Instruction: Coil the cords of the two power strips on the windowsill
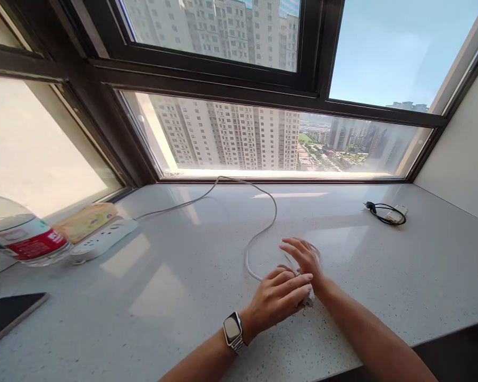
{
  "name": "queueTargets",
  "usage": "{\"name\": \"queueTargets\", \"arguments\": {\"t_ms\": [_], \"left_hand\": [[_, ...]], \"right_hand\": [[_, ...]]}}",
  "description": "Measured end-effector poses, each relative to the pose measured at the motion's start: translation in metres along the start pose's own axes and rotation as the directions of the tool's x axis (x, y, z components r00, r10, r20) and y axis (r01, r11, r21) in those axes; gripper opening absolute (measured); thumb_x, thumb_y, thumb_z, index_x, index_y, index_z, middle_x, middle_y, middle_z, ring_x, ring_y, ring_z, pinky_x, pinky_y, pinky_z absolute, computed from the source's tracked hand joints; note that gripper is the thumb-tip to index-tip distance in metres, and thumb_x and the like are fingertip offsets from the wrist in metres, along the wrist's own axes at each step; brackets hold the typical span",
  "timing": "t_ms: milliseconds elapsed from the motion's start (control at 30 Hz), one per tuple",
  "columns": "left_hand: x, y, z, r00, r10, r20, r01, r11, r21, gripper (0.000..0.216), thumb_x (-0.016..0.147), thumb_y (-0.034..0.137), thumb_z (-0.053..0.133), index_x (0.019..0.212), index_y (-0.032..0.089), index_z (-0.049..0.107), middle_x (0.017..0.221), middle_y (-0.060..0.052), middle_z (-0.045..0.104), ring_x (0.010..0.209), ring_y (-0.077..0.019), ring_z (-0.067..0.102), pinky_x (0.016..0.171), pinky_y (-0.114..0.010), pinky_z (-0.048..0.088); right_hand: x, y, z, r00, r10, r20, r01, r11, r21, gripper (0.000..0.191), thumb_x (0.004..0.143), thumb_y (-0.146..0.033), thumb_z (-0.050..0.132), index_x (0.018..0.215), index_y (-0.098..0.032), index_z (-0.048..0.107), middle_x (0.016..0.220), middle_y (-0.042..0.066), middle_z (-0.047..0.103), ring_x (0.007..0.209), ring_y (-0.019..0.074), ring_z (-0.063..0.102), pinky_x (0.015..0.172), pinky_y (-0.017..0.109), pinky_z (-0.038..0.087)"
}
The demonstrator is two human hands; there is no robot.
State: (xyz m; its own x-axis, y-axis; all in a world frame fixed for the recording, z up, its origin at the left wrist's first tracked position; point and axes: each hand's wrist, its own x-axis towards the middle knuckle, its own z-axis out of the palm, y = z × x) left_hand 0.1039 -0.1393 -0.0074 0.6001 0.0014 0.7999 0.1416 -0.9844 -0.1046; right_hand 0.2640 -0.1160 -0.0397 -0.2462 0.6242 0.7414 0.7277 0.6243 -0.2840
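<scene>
One pale cable [247,255] — running in under left grip [276,294].

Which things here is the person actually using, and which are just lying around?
In use:
pale cable
small white piece at the left hand
probably the power strip, where the cable seems to lead

Lying about:
bottle
yellowish packet
dark flat object
black cord and white block
</scene>
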Motion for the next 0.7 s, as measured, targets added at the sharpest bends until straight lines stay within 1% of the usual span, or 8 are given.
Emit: {"name": "queueTargets", "arguments": {"t_ms": [100, 233, 400, 500, 567, 600, 667, 700], "left_hand": [[0.002, 0.003, 0.001, 0.998, -0.037, -0.041, 0.039, 0.997, 0.067, 0.023, 0.086, 0.03, 0.059, 0.107, 0.02, 0.057, 0.098, -0.006, 0.071, 0.082, -0.0176, 0.06, 0.078, -0.032, 0.045], [-0.002, -0.004, 0.003, 0.979, -0.199, -0.043, 0.203, 0.966, 0.159, 0.03, 0.083, 0.033, 0.063, 0.11, 0.02, 0.061, 0.106, -0.01, 0.067, 0.098, -0.0228, 0.055, 0.083, -0.035, 0.041], [-0.005, -0.007, 0.004, 0.989, -0.126, 0.074, 0.124, 0.992, 0.039, 0.016, 0.087, 0.024, 0.057, 0.101, 0.025, 0.064, 0.108, -0.006, 0.066, 0.102, -0.0198, 0.054, 0.088, -0.034, 0.039], [-0.008, -0.006, 0.006, 0.975, -0.222, 0.029, 0.223, 0.968, -0.117, 0.014, 0.091, 0.023, 0.05, 0.095, 0.022, 0.063, 0.101, -0.007, 0.069, 0.102, -0.0192, 0.057, 0.088, -0.033, 0.042], [-0.008, -0.006, 0.005, 0.914, -0.404, -0.038, 0.381, 0.888, -0.258, 0.016, 0.092, 0.023, 0.047, 0.09, 0.02, 0.062, 0.091, -0.007, 0.069, 0.097, -0.0187, 0.06, 0.083, -0.032, 0.047], [-0.008, -0.006, 0.003, 0.854, -0.516, -0.062, 0.469, 0.816, -0.338, 0.017, 0.092, 0.025, 0.046, 0.086, 0.019, 0.061, 0.085, -0.007, 0.068, 0.092, -0.0184, 0.061, 0.079, -0.031, 0.049], [-0.003, -0.009, -0.005, 0.69, -0.717, -0.099, 0.587, 0.634, -0.503, 0.024, 0.091, 0.033, 0.048, 0.075, 0.017, 0.057, 0.074, -0.006, 0.064, 0.078, -0.0177, 0.063, 0.072, -0.031, 0.051], [0.001, -0.011, -0.013, 0.607, -0.784, -0.128, 0.594, 0.555, -0.583, 0.029, 0.09, 0.038, 0.051, 0.07, 0.017, 0.054, 0.068, -0.004, 0.06, 0.07, -0.0168, 0.061, 0.069, -0.032, 0.051]], "right_hand": [[-0.001, -0.002, 0.005, 0.987, -0.117, 0.107, 0.097, 0.98, 0.172, 0.019, 0.091, -0.029, 0.047, 0.085, -0.025, 0.065, 0.091, 0.002, 0.069, 0.103, 0.0189, 0.059, 0.092, 0.035, 0.045], [-0.003, -0.005, 0.017, 0.976, -0.074, 0.203, 0.041, 0.986, 0.164, 0.015, 0.086, -0.027, 0.053, 0.076, -0.022, 0.063, 0.079, 0.002, 0.068, 0.082, 0.0185, 0.062, 0.079, 0.032, 0.05], [-0.004, -0.006, 0.025, 0.96, 0.025, 0.278, -0.055, 0.993, 0.101, 0.017, 0.083, -0.016, 0.051, 0.07, -0.02, 0.061, 0.069, 0.0, 0.063, 0.064, 0.0143, 0.057, 0.061, 0.024, 0.047], [-0.003, -0.006, 0.023, 0.96, 0.015, 0.281, -0.05, 0.992, 0.12, 0.025, 0.083, -0.019, 0.053, 0.058, -0.02, 0.055, 0.059, -0.002, 0.057, 0.056, 0.0119, 0.051, 0.055, 0.022, 0.042], [-0.002, -0.002, 0.019, 0.957, 0.028, 0.287, -0.067, 0.99, 0.126, 0.033, 0.083, -0.027, 0.056, 0.051, -0.019, 0.05, 0.052, -0.003, 0.052, 0.051, 0.0104, 0.045, 0.051, 0.021, 0.036], [-0.001, 0.002, 0.017, 0.956, 0.061, 0.288, -0.098, 0.989, 0.115, 0.037, 0.083, -0.032, 0.056, 0.05, -0.019, 0.049, 0.049, -0.003, 0.049, 0.049, 0.0095, 0.042, 0.049, 0.021, 0.032], [-0.001, 0.013, 0.01, 0.945, 0.173, 0.277, -0.196, 0.979, 0.058, 0.042, 0.084, -0.042, 0.056, 0.049, -0.018, 0.049, 0.046, -0.004, 0.045, 0.045, 0.0081, 0.035, 0.046, 0.021, 0.025], [0.0, 0.02, 0.005, 0.935, 0.242, 0.261, -0.256, 0.966, 0.023, 0.045, 0.084, -0.047, 0.055, 0.049, -0.018, 0.049, 0.044, -0.004, 0.044, 0.043, 0.0078, 0.032, 0.045, 0.021, 0.022]]}}
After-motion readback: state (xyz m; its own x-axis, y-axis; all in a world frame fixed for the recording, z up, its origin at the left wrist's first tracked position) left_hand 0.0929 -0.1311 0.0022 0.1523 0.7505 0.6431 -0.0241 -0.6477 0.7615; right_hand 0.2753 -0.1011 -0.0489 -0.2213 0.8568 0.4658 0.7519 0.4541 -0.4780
